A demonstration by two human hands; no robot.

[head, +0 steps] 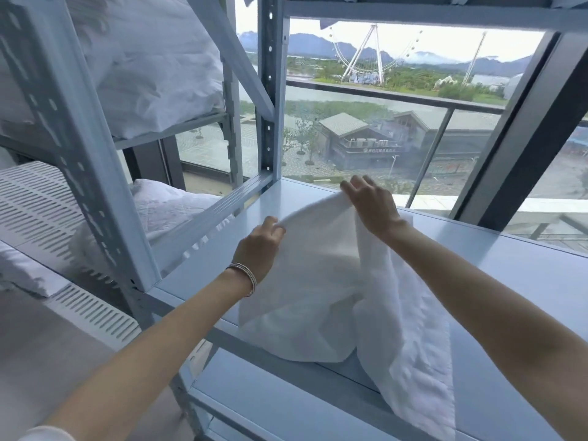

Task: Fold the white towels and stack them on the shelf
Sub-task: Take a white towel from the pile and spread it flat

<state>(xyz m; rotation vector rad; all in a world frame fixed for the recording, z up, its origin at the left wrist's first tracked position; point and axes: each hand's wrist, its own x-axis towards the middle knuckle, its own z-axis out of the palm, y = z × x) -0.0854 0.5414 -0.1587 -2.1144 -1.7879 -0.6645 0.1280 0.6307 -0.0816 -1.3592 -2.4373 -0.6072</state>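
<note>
Gripping one white towel point(324, 300) — two hands: left hand point(259, 246), right hand point(370, 205).

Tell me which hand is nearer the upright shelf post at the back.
Left. The left hand grips the towel edge just below the post; the right hand grips it farther off to the right.

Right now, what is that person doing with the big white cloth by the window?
A person is handling a white towel on a pale blue metal shelf. The left hand pinches one part of its top edge and the right hand another, lifting it. The rest hangs crumpled over the shelf's front edge, so it is not folded yet. More white linen sits on the rack beside it.
</note>
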